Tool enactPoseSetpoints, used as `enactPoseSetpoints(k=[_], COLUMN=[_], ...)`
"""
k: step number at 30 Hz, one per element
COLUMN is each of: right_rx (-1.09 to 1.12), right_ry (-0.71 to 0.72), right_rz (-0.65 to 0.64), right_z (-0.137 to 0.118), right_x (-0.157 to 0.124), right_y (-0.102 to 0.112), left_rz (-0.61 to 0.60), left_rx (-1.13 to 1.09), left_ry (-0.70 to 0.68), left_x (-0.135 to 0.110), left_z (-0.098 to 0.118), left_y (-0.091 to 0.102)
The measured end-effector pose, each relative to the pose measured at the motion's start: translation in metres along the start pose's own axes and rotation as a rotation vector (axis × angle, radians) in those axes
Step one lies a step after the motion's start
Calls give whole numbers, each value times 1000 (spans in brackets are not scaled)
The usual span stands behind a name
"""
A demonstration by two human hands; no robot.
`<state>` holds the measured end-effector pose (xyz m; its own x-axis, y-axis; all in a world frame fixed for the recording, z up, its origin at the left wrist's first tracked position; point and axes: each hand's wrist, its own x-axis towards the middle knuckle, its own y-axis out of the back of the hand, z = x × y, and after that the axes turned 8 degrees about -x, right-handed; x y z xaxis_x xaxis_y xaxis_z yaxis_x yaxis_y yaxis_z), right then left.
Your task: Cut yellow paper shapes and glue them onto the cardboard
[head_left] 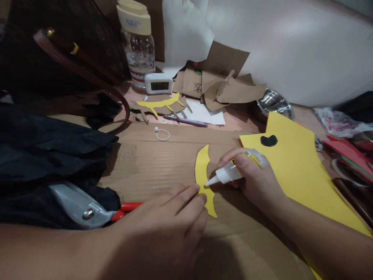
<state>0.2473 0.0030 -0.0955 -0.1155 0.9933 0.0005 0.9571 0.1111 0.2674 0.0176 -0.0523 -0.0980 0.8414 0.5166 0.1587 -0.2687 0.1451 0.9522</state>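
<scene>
A curved strip of yellow paper (202, 167) with one scalloped edge stands out on the brown cardboard (151, 163). Fingertips of my left hand (177, 221), held close together, press on the strip's lower part and keep it in place; my left thumb is hidden. My right hand (253, 175) grips a small clear glue bottle (233, 171) with a white pointed nozzle. The bottle is tilted, and its tip meets the strip's scalloped edge or hovers just above it; I cannot tell which.
Red-handled shears (84, 210) and black material (52, 151) lie left. Behind are a white digital clock (159, 84), a bottle (140, 54), a yellow-topped cardboard cutout (160, 103), a pen (186, 121) and a metal bowl (275, 103). A yellow sheet (303, 171) covers the right.
</scene>
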Motion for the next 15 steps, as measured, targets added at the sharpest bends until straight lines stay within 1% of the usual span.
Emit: enactPoseSetpoints(k=[5, 8, 15], right_rx=[-85, -108, -135], right_ry=[16, 23, 28], right_rz=[-8, -10, -13], right_z=[-6, -7, -7], right_x=[-1, -2, -1], right_y=[-3, -3, -3], left_rz=[26, 32, 38], left_rx=[19, 40, 81], left_ry=[-12, -17, -78], left_x=[1, 1, -1], left_z=[2, 2, 0], left_y=[1, 0, 0])
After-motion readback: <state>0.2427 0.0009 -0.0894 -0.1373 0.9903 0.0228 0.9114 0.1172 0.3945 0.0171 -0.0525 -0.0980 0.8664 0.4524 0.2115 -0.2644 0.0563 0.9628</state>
